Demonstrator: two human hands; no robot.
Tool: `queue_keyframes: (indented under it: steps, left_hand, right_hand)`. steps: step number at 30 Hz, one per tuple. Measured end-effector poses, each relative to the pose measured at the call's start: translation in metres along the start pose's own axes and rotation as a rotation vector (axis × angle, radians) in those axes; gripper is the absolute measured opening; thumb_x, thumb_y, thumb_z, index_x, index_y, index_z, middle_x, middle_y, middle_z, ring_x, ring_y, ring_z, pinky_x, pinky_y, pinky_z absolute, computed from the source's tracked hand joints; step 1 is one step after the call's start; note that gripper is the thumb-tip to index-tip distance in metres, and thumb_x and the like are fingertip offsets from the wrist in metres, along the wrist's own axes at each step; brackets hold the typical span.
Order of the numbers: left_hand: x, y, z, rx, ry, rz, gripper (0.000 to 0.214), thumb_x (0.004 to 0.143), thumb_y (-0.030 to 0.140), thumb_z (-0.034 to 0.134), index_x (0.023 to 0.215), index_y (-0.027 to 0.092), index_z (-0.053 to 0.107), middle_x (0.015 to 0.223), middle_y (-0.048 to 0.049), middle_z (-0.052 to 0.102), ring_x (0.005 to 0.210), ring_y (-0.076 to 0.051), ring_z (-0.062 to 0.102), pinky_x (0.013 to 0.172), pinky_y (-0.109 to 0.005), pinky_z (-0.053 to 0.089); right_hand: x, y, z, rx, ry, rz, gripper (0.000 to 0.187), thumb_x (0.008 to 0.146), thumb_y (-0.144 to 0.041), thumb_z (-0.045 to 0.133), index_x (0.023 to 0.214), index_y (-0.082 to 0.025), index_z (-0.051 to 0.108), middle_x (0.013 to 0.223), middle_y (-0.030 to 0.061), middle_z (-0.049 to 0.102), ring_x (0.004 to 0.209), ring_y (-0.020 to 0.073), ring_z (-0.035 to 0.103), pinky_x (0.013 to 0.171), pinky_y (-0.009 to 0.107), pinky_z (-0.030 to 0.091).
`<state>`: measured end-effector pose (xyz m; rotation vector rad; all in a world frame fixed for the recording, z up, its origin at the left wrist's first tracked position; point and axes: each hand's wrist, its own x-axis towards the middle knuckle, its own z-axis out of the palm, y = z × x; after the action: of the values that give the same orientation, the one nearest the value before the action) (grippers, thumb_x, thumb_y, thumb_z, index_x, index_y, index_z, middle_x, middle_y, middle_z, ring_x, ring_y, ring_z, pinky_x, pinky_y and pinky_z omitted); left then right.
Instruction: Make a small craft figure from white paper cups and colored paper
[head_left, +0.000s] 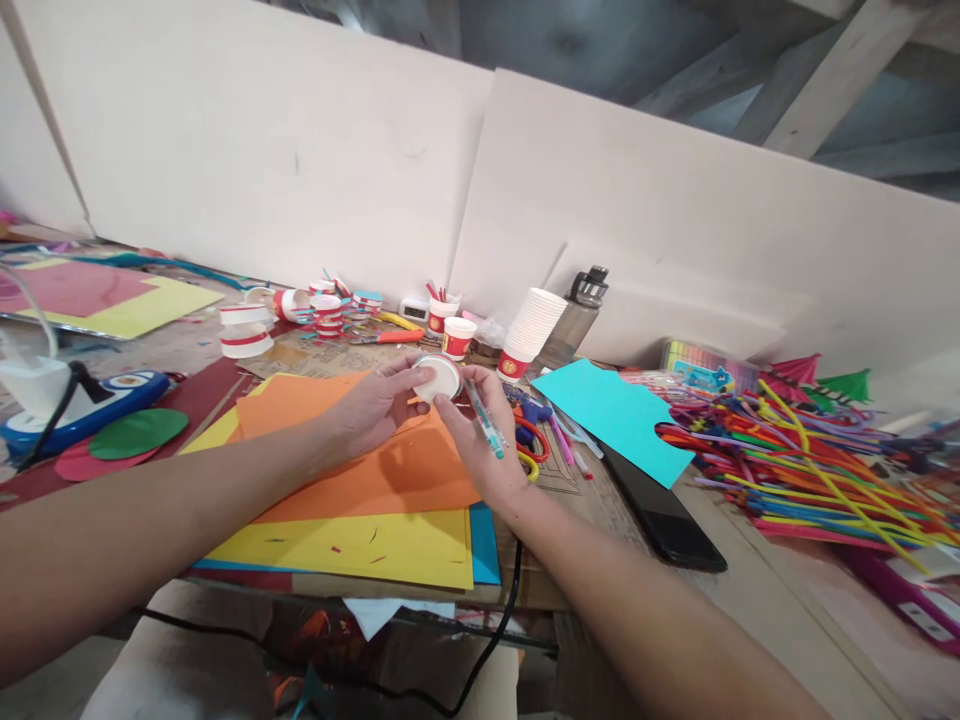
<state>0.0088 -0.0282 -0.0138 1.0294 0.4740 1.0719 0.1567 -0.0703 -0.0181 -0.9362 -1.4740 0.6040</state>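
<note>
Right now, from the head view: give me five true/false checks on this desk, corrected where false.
1. Both the left hand and the right hand touch the round white cup piece. True.
2. The left hand holds the teal-tipped pen. False: it is in the right hand.
3. The tall stack of paper cups stands to the left of the water bottle in the picture. True.
4. The orange sheet lies under the yellow sheet. False: it lies on top.
5. The cyan sheet overlaps one end of the black phone-like device. True.
</note>
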Motion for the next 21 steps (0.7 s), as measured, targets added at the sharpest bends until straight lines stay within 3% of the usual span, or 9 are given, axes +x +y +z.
queue_keyframes:
  steps: [5,8,14,21]
  left_hand:
    - [0.0,0.001,-0.002,0.158,0.048,0.028,0.025,0.07,0.028,0.078,0.09,0.019,0.068,0.096,-0.0017,0.07,0.082,-0.012,0.06,0.07,-0.024,0.047]
    - [-0.002,0.001,0.001,0.339,0.05,0.024,0.026,0.068,0.029,0.077,0.089,0.017,0.066,0.089,-0.002,0.069,0.077,-0.013,0.059,0.066,-0.024,0.044]
    - [-0.007,0.005,0.005,0.505,-0.066,0.025,0.032,0.07,0.027,0.075,0.098,0.016,0.064,0.094,-0.0026,0.071,0.086,-0.017,0.066,0.082,-0.031,0.05]
    - [-0.005,0.006,-0.003,0.651,-0.148,0.18,0.022,0.076,0.027,0.071,0.096,0.016,0.07,0.095,-0.0047,0.074,0.089,-0.019,0.068,0.085,-0.033,0.053]
  right_hand:
    - [0.005,-0.001,-0.009,-0.039,0.092,0.019,0.031,0.082,-0.027,0.067,0.108,-0.021,0.051,0.092,0.0004,0.061,0.079,0.0142,0.059,0.073,0.03,0.052]
    - [0.005,-0.003,-0.014,-0.099,0.074,-0.031,0.03,0.083,-0.026,0.064,0.109,-0.022,0.05,0.088,-0.0011,0.058,0.076,0.0134,0.057,0.07,0.029,0.05]
    - [0.001,-0.009,-0.015,-0.328,-0.064,-0.148,0.03,0.079,-0.019,0.059,0.108,-0.021,0.05,0.081,-0.0029,0.055,0.069,0.0127,0.055,0.067,0.027,0.047]
    - [0.003,-0.001,-0.014,-0.456,-0.071,-0.261,0.035,0.074,-0.013,0.056,0.108,-0.021,0.052,0.081,-0.0021,0.058,0.068,0.013,0.058,0.066,0.027,0.047]
